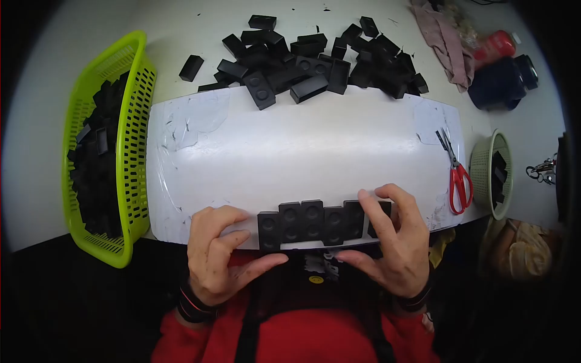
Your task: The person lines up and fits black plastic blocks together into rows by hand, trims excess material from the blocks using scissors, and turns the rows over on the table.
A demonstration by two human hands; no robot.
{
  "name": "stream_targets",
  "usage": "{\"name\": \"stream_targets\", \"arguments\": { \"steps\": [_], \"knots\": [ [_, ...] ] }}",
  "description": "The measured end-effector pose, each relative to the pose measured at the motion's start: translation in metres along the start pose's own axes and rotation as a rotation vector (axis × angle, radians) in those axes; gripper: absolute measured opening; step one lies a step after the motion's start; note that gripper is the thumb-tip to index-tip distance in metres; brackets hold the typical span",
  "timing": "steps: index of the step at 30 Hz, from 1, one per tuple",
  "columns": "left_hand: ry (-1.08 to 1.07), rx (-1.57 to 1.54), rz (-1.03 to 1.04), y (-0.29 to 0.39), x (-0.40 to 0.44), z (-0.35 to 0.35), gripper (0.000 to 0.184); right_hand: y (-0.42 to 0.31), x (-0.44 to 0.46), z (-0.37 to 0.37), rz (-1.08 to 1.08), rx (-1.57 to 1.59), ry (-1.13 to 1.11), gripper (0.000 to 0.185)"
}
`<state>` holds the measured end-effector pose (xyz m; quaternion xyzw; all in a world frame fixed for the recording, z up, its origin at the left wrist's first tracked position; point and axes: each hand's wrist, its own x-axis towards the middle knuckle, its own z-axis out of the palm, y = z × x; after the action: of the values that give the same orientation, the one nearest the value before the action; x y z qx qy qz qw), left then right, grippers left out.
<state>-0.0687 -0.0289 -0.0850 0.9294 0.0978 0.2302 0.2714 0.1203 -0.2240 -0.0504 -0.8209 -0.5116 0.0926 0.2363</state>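
A row of several black rectangular plastic pieces [312, 221], with round recesses on the faces I can see, lies side by side along the near edge of the white board [290, 145]. Their ends are uneven. My left hand [219, 254] is by the left end of the row, fingers curved and apart, with the thumb below the pieces. At the right end, my right hand [396, 242] reaches over the last pieces. Its index fingertip is at their upper edge and its thumb is spread away below; neither hand visibly grips anything. My right fingers partly hide the rightmost piece.
Beyond the board lies a loose heap of black pieces [311, 65]. A green basket [136, 139] of similar pieces stands left. Red-handled scissors [460, 184] rest on the board's right side, near a small pale basket [481, 175]. A dark jar [499, 83] and pink cloth [445, 42] are back right.
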Motion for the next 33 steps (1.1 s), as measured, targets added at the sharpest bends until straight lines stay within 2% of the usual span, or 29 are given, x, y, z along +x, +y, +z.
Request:
{"name": "stream_targets", "arguments": {
  "steps": [2, 3, 5, 7, 10, 14, 16, 29, 33],
  "knots": [
    [-0.015, 0.027, 0.031, 0.0, 0.017, 0.0, 0.089, -0.004, 0.004, 0.003, -0.023, -0.072, -0.007, 0.066],
    [-0.013, 0.031, 0.031, 0.002, 0.026, 0.001, 0.089, -0.005, 0.005, 0.004, -0.042, -0.147, -0.016, 0.065],
    [-0.178, 0.121, 0.086, 0.008, 0.043, 0.006, 0.096, -0.002, 0.006, 0.003, -0.047, -0.121, -0.011, 0.064],
    [-0.203, 0.122, 0.118, 0.008, 0.051, 0.013, 0.089, -0.001, 0.007, 0.001, 0.017, -0.075, -0.023, 0.065],
    [-0.201, 0.059, 0.18, 0.006, 0.052, 0.023, 0.065, -0.001, 0.009, 0.006, -0.042, -0.066, 0.001, 0.068],
    [-0.215, 0.04, 0.149, 0.006, 0.055, 0.017, 0.063, 0.003, 0.014, 0.001, -0.063, 0.043, 0.008, 0.069],
    [-0.212, 0.027, 0.162, 0.005, 0.054, 0.02, 0.063, 0.005, 0.018, -0.003, -0.144, -0.004, -0.078, 0.068],
    [-0.262, 0.048, 0.185, 0.01, 0.063, 0.026, 0.063, 0.012, 0.024, -0.006, -0.119, 0.082, -0.07, 0.062],
    [-0.27, 0.049, 0.184, 0.009, 0.062, 0.026, 0.062, 0.021, 0.024, -0.006, -0.182, 0.076, -0.13, 0.065]
  ]
}}
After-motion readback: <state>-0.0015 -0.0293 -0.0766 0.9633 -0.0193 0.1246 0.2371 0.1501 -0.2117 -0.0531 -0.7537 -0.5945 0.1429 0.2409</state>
